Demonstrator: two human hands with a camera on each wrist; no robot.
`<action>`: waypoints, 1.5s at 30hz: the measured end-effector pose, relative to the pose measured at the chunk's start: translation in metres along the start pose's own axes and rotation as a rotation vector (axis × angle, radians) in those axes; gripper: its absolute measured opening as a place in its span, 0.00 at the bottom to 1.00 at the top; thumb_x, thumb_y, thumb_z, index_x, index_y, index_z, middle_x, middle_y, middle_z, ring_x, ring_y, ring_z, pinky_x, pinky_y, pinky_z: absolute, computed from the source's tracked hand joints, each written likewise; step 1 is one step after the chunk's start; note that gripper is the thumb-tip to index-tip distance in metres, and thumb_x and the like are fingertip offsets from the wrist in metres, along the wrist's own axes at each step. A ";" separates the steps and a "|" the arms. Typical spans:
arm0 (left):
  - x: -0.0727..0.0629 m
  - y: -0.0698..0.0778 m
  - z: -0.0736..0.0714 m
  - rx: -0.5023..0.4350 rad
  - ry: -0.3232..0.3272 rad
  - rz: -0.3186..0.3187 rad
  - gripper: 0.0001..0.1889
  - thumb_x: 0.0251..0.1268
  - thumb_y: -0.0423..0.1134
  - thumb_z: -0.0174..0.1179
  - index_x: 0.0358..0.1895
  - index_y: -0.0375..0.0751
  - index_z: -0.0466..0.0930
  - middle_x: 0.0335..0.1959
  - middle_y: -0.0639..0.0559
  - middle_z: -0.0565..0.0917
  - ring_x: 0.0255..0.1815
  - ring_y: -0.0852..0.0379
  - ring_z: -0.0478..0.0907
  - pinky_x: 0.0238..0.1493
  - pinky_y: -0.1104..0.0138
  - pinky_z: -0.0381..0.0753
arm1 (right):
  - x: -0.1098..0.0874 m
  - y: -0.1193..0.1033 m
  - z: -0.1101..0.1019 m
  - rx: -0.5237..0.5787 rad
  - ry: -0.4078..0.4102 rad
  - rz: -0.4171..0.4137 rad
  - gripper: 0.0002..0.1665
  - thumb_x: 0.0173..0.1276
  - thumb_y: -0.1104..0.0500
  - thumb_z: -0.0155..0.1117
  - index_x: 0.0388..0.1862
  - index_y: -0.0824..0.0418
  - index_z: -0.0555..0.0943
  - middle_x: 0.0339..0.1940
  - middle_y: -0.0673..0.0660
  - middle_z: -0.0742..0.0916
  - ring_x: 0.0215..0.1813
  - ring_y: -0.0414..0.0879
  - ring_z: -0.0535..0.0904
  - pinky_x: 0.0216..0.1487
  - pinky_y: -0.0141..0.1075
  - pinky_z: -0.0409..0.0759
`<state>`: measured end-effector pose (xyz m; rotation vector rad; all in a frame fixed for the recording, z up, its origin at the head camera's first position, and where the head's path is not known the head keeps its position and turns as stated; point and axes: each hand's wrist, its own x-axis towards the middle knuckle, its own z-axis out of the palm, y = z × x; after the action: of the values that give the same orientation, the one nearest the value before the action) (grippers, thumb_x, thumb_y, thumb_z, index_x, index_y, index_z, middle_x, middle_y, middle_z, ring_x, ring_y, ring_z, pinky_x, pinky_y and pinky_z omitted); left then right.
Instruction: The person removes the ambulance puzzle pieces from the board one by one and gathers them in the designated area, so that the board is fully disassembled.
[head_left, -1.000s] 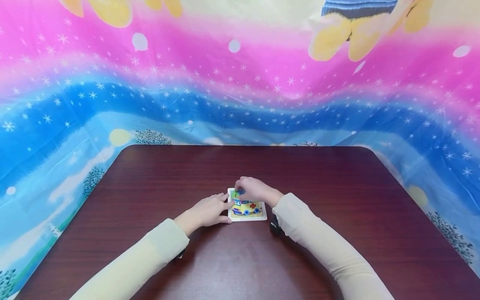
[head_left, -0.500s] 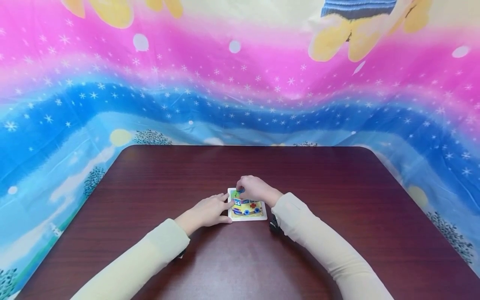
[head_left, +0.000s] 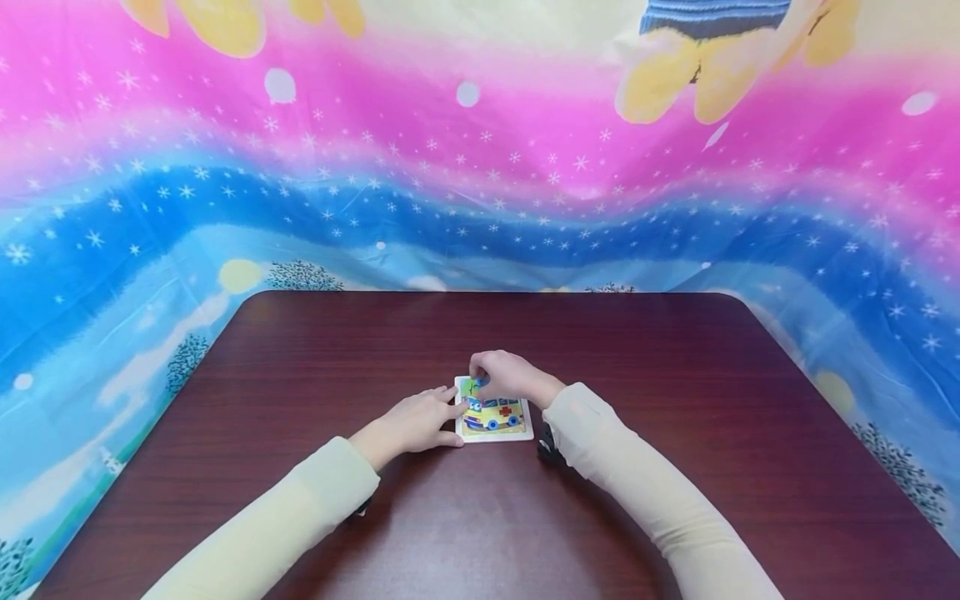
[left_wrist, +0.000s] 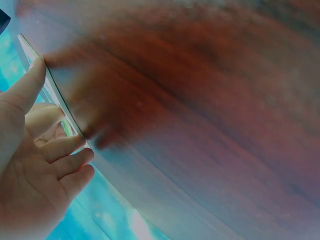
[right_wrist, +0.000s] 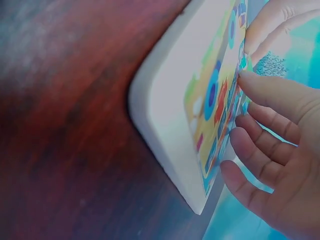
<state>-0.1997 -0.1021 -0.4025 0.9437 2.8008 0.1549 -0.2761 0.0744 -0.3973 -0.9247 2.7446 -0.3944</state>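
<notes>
A small white-framed picture puzzle (head_left: 495,435) lies flat on the table, showing a yellow ambulance with a red cross and blue wheels. My left hand (head_left: 417,421) rests against its left edge, thumb near the front corner and fingers extended; the left wrist view shows the fingertips (left_wrist: 75,141) along that edge. Above the puzzle's upper left part, my right hand (head_left: 510,377) pinches a small blue-green puzzle piece (head_left: 482,382), mostly hidden by the fingers. In the right wrist view, the right thumb (right_wrist: 270,92) reaches over the picture (right_wrist: 212,100), the other fingers bent beside it.
The dark red-brown wooden table (head_left: 337,350) extends around the puzzle on all sides. Behind and beside it hangs a pink and blue printed cloth (head_left: 525,208). A black wrist device (head_left: 550,446) shows below the right cuff.
My right hand has shifted and turned slightly over the puzzle's upper left part, with the small piece still in its fingers. The left hand and the board keep their places.
</notes>
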 end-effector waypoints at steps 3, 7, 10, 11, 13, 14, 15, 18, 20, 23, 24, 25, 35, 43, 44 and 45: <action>0.000 0.001 -0.001 0.001 -0.006 -0.006 0.31 0.60 0.55 0.58 0.64 0.44 0.70 0.65 0.37 0.63 0.65 0.42 0.61 0.62 0.54 0.64 | 0.001 0.001 0.001 0.007 0.000 -0.013 0.14 0.55 0.56 0.71 0.39 0.57 0.78 0.36 0.48 0.80 0.39 0.41 0.75 0.41 0.33 0.76; 0.000 0.001 -0.001 -0.005 -0.009 -0.009 0.31 0.60 0.55 0.58 0.64 0.44 0.70 0.66 0.37 0.63 0.65 0.42 0.61 0.62 0.54 0.64 | 0.002 0.002 0.001 -0.007 -0.002 -0.017 0.14 0.55 0.56 0.71 0.39 0.57 0.79 0.36 0.49 0.80 0.39 0.41 0.75 0.42 0.34 0.76; 0.000 0.002 -0.001 -0.006 -0.008 -0.010 0.31 0.60 0.55 0.58 0.64 0.43 0.70 0.66 0.37 0.63 0.65 0.43 0.61 0.62 0.55 0.64 | 0.002 0.002 0.001 -0.022 0.000 -0.018 0.15 0.55 0.56 0.71 0.40 0.57 0.79 0.36 0.49 0.81 0.39 0.41 0.75 0.41 0.34 0.76; 0.000 0.002 -0.001 -0.007 -0.007 -0.009 0.31 0.60 0.55 0.58 0.64 0.43 0.70 0.66 0.37 0.63 0.65 0.43 0.61 0.62 0.55 0.64 | 0.002 0.002 0.001 -0.026 0.001 -0.015 0.15 0.55 0.55 0.71 0.40 0.58 0.80 0.36 0.49 0.81 0.39 0.41 0.75 0.41 0.34 0.76; -0.001 0.002 -0.001 -0.011 -0.004 -0.009 0.31 0.60 0.55 0.58 0.64 0.43 0.70 0.66 0.37 0.63 0.65 0.43 0.61 0.62 0.55 0.64 | 0.001 0.004 0.000 -0.015 0.008 -0.008 0.16 0.55 0.55 0.71 0.41 0.58 0.80 0.36 0.49 0.80 0.37 0.42 0.75 0.40 0.34 0.76; -0.001 0.002 -0.001 -0.015 -0.003 -0.009 0.31 0.60 0.55 0.58 0.64 0.43 0.70 0.66 0.37 0.63 0.65 0.42 0.61 0.62 0.55 0.64 | 0.001 0.005 0.000 -0.006 0.013 -0.006 0.16 0.55 0.55 0.70 0.41 0.58 0.80 0.36 0.49 0.80 0.37 0.42 0.75 0.39 0.34 0.76; -0.001 0.002 -0.001 -0.017 -0.003 -0.009 0.31 0.60 0.54 0.58 0.64 0.43 0.70 0.66 0.37 0.63 0.65 0.42 0.61 0.62 0.55 0.64 | 0.000 0.006 -0.001 0.008 0.020 -0.001 0.16 0.55 0.56 0.70 0.41 0.58 0.80 0.35 0.50 0.80 0.37 0.42 0.74 0.39 0.34 0.76; -0.001 0.003 -0.001 -0.025 -0.006 -0.013 0.31 0.59 0.54 0.59 0.64 0.43 0.70 0.65 0.36 0.63 0.65 0.42 0.60 0.62 0.55 0.63 | -0.004 0.013 -0.006 0.060 0.046 0.010 0.15 0.55 0.56 0.69 0.41 0.59 0.80 0.35 0.50 0.80 0.36 0.42 0.74 0.38 0.34 0.76; 0.000 0.003 -0.002 -0.021 -0.009 -0.014 0.31 0.59 0.54 0.59 0.64 0.43 0.70 0.65 0.37 0.63 0.66 0.43 0.60 0.62 0.55 0.63 | -0.007 0.019 -0.009 0.086 0.057 0.012 0.14 0.56 0.57 0.69 0.42 0.59 0.81 0.35 0.50 0.80 0.37 0.42 0.74 0.39 0.34 0.76; 0.000 0.003 -0.001 -0.016 -0.009 -0.017 0.31 0.59 0.54 0.58 0.63 0.43 0.70 0.65 0.37 0.64 0.66 0.44 0.60 0.63 0.56 0.63 | -0.014 0.030 -0.015 0.108 0.068 0.014 0.14 0.57 0.58 0.69 0.42 0.60 0.81 0.36 0.51 0.80 0.37 0.42 0.75 0.39 0.35 0.77; 0.000 0.003 -0.001 -0.015 -0.009 -0.018 0.31 0.59 0.54 0.58 0.63 0.43 0.70 0.65 0.37 0.64 0.66 0.44 0.60 0.63 0.56 0.62 | -0.016 0.034 -0.016 0.110 0.072 0.018 0.14 0.57 0.58 0.69 0.43 0.60 0.81 0.36 0.51 0.80 0.38 0.42 0.75 0.39 0.35 0.77; 0.000 0.003 -0.001 -0.014 -0.008 -0.018 0.31 0.59 0.54 0.59 0.63 0.43 0.70 0.65 0.37 0.64 0.66 0.44 0.60 0.63 0.56 0.62 | -0.019 0.038 -0.017 0.116 0.075 0.020 0.15 0.57 0.58 0.69 0.43 0.60 0.81 0.37 0.51 0.80 0.38 0.43 0.75 0.39 0.35 0.77; -0.002 0.003 -0.001 0.004 0.016 0.010 0.30 0.59 0.53 0.59 0.63 0.42 0.70 0.65 0.37 0.65 0.66 0.44 0.60 0.62 0.56 0.63 | -0.040 0.073 -0.025 0.172 0.108 0.058 0.15 0.57 0.60 0.68 0.43 0.62 0.80 0.40 0.54 0.81 0.39 0.46 0.77 0.40 0.37 0.78; -0.002 0.002 -0.001 -0.003 0.018 0.024 0.31 0.59 0.53 0.59 0.63 0.41 0.70 0.64 0.36 0.65 0.66 0.43 0.60 0.62 0.55 0.64 | -0.056 0.093 -0.026 0.162 0.071 0.077 0.14 0.57 0.61 0.67 0.43 0.63 0.80 0.38 0.54 0.81 0.39 0.46 0.76 0.39 0.38 0.78; -0.002 0.002 -0.001 -0.004 0.017 0.023 0.31 0.59 0.53 0.59 0.63 0.41 0.70 0.64 0.36 0.65 0.66 0.43 0.60 0.62 0.55 0.64 | -0.058 0.094 -0.026 0.158 0.066 0.075 0.14 0.57 0.62 0.67 0.43 0.63 0.80 0.38 0.54 0.81 0.39 0.46 0.76 0.39 0.38 0.78; -0.002 0.002 -0.001 -0.003 0.017 0.022 0.31 0.59 0.53 0.59 0.63 0.41 0.70 0.64 0.36 0.65 0.66 0.43 0.60 0.62 0.55 0.64 | -0.059 0.096 -0.025 0.157 0.062 0.075 0.14 0.57 0.62 0.67 0.42 0.63 0.81 0.38 0.54 0.81 0.38 0.46 0.76 0.38 0.38 0.78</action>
<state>-0.1969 -0.1019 -0.4005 0.9773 2.8053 0.1714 -0.2906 0.1887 -0.3967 -0.7799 2.7463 -0.6242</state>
